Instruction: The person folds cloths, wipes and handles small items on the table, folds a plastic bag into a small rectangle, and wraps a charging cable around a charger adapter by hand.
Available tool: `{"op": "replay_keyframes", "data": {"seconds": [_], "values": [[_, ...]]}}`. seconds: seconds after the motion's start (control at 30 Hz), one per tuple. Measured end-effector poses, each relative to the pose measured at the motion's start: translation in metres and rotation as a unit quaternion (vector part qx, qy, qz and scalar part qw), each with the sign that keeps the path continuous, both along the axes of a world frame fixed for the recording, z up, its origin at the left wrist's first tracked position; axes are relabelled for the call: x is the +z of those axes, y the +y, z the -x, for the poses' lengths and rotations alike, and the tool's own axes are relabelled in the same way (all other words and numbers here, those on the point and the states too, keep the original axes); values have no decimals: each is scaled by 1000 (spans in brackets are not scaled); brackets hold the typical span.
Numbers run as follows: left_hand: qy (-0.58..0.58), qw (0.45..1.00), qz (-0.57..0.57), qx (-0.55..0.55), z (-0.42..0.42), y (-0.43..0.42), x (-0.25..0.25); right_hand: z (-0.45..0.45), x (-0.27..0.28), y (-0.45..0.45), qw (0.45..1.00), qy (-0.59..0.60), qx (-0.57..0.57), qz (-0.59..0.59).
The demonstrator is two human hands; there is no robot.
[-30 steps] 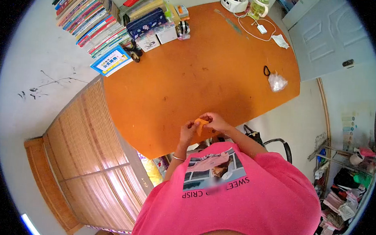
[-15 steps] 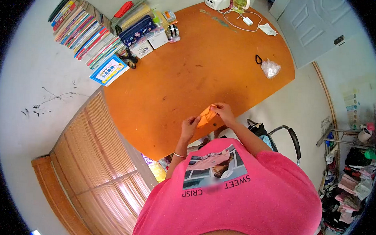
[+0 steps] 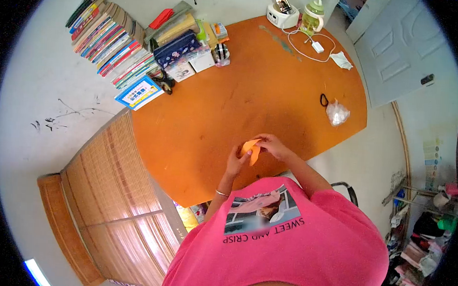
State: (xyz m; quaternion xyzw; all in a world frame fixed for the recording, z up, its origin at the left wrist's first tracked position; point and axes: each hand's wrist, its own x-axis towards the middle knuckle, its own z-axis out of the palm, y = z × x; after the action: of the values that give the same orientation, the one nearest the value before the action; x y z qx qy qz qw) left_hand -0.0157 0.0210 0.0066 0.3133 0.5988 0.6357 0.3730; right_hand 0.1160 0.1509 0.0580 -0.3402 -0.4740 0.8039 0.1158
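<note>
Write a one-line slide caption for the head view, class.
Left hand and right hand hold folded orange paper at an orange-brown table.

lettering (image 3: 259, 235) on a pink shirt (image 3: 305, 259)
at five o'clock, upside down: "sweet and crisp"; at ten o'clock, a blue-bordered card (image 3: 139, 93) bears characters too small to read.

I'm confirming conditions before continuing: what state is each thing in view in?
Orange paper: folded, held by left hand and right hand
White adapter: cable loosely looped
Clear bag: crumpled
White tissue: crumpled
Jug: upright
Blue pouch: closure unclear
Books: tightly packed
Door: appears open
</note>
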Motion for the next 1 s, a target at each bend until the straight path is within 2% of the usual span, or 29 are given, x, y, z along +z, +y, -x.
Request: {"op": "replay_keyframes", "data": {"seconds": [0.07, 0.13, 0.2, 0.23, 0.27, 0.3, 0.37, 0.4, 0.43, 0.47, 0.5, 0.57, 0.67, 0.7, 0.77, 0.8, 0.87, 0.9, 0.97, 1.0], "values": [[-51, 964, 250, -73, 12, 12, 13, -16, -3, 43, 996, -34, 28, -79], [-11, 957, 285, -47, 24, 17, -3, -41, -11, 101, 979, -110, -41, -167], [27, 947, 319, -17, 27, 21, -7, -78, -38, 175, 965, -87, -166, -181], [158, 921, 354, 37, 24, 23, -3, -100, -52, 218, 937, -137, -162, -277], [285, 874, 383, 90, 21, 25, 1, -122, -75, 261, 905, -107, -217, -350], [282, 872, 387, 97, 18, 26, 4, -142, -94, 301, 864, -75, -269, -418], [351, 847, 350, 194, 11, 24, 9, -171, -94, 368, 844, -203, -287, -405], [347, 843, 358, 203, 9, 18, 4, -208, -126, 419, 810, -251, -236, -474], [357, 839, 343, 228, 8, 11, -5, -223, -137, 450, 786, -311, -229, -483], [367, 833, 327, 253, 5, 5, -9, -238, -148, 480, 759, -369, -218, -489], [364, 828, 335, 262, -2, 1, -3, -242, -139, 496, 742, -442, -251, -437], [298, 817, 405, 282, -14, -6, 16, -261, -169, 538, 737, -443, -242, -450], [242, 816, 445, 279, -19, -31, 4, -291, -218, 578, 699, -467, -250, -480], [242, 813, 449, 281, -23, -32, 7, -291, -217, 579, 702, -466, -245, -479], [185, 834, 423, 303, -26, -30, 17, -291, -186, 580, 606, -615, -66, -501], [186, 833, 424, 304, -26, -32, 11, -284, -165, 570, 607, -613, -66, -501], [160, 868, 350, 315, -24, -40, -11, -253, -108, 522, 593, -542, -224, -552], [161, 868, 349, 313, -25, -34, -2, -236, -69, 497, 592, -542, -226, -551], [161, 880, 370, 251, -26, -4, 31, -202, -1, 444, 655, -367, -219, -623], [161, 882, 366, 249, -24, 2, 29, -191, 11, 419, 723, -293, -227, -584]]}}
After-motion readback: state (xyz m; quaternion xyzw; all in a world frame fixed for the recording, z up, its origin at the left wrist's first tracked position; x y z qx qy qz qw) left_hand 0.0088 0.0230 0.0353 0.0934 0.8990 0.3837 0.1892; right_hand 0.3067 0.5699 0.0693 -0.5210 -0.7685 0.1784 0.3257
